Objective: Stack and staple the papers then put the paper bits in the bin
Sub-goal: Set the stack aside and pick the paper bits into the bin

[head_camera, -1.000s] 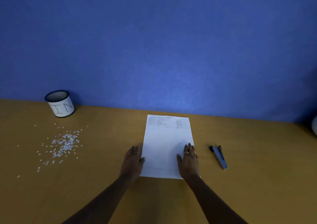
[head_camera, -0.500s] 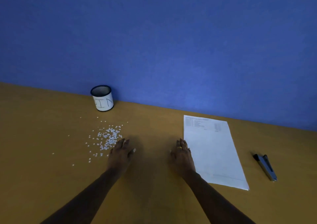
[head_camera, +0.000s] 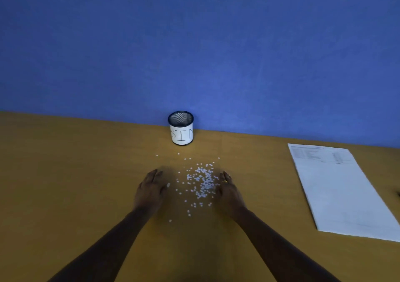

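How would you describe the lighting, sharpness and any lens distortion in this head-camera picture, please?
Head view: dim, even light with no glare; the blue wall is brightest near its middle and darkens toward the corners. Wide-angle lens makes the brown wooden desk's back edge look tilted. The small white paper bits and the printing on the white paper stack look soft, unreadable. Both forearms are murky dark.

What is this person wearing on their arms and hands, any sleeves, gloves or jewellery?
Both forearms are bare as far as the picture shows, with no sleeves, gloves, watch or bracelet in view. The right hand wears a small gold-coloured ring on one finger. The left hand shows no ring or other jewellery. The lighting is dim, so finer details cannot be made out.
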